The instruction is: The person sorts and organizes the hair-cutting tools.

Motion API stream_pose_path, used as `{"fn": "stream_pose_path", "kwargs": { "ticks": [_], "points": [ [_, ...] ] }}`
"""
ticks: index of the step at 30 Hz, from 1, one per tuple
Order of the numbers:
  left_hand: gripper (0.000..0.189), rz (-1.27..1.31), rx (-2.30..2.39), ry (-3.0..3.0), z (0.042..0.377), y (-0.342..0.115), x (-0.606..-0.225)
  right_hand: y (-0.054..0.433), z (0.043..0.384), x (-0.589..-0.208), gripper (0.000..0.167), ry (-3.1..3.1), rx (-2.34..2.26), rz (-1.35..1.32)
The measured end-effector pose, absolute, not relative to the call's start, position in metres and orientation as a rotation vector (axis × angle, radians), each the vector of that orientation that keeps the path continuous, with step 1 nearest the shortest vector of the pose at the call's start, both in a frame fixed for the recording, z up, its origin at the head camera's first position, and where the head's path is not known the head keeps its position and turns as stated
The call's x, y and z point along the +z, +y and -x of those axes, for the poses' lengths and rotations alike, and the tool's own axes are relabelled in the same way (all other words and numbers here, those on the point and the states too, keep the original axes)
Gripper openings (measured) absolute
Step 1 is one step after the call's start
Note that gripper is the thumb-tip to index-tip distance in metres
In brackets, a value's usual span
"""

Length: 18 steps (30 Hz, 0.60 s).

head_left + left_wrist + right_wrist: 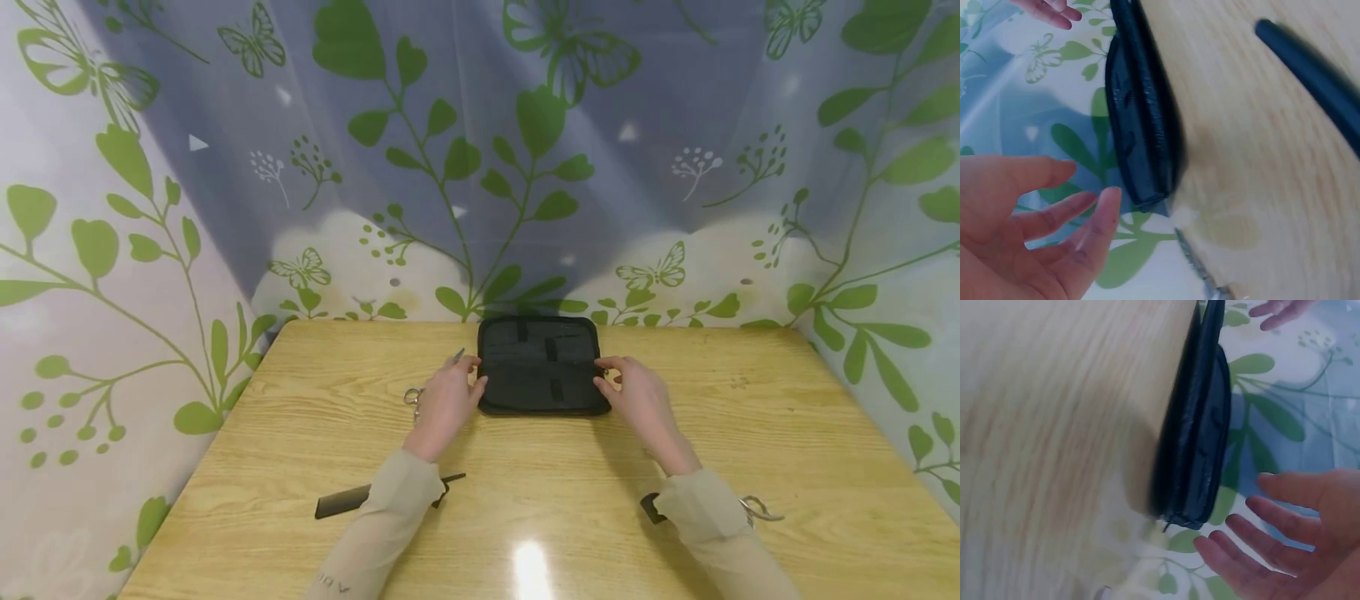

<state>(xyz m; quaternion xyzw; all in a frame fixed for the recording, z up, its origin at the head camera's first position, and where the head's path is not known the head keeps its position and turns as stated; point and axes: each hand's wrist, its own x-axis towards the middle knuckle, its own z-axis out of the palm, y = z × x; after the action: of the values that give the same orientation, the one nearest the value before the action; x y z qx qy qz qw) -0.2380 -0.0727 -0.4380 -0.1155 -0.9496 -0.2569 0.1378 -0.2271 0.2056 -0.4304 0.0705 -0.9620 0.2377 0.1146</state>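
Note:
A black case point(538, 387) lies unfolded near the back edge of the table, its dark inside with small straps facing up. My left hand point(448, 400) is at its left side and my right hand point(637, 400) at its right side, fingertips close to the rim. Both wrist views show the case point(1141, 112) edge-on. There the left hand point(1047, 231) has loosely bent, spread fingers with nothing between them. Likewise, the right hand point(1291, 531) is relaxed, fingers apart, a little off the case point(1200, 437).
Scissors point(412, 397) lie partly hidden behind the left hand. A dark comb point(342, 502) runs beneath the left forearm. Another scissors-like metal tool point(761, 509) shows beside the right sleeve. A leaf-patterned curtain point(480, 167) hangs behind the wooden table point(525, 492).

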Motion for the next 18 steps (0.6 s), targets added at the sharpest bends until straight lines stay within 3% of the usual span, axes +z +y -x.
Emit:
{"fn": "stream_pose_path", "kwargs": {
  "ticks": [18],
  "points": [
    [0.028,0.367,-0.681,-2.887,0.263,-0.069,-0.463,0.212,0.266,-0.451,0.048,-3.053,0.662,-0.121]
  ]
}}
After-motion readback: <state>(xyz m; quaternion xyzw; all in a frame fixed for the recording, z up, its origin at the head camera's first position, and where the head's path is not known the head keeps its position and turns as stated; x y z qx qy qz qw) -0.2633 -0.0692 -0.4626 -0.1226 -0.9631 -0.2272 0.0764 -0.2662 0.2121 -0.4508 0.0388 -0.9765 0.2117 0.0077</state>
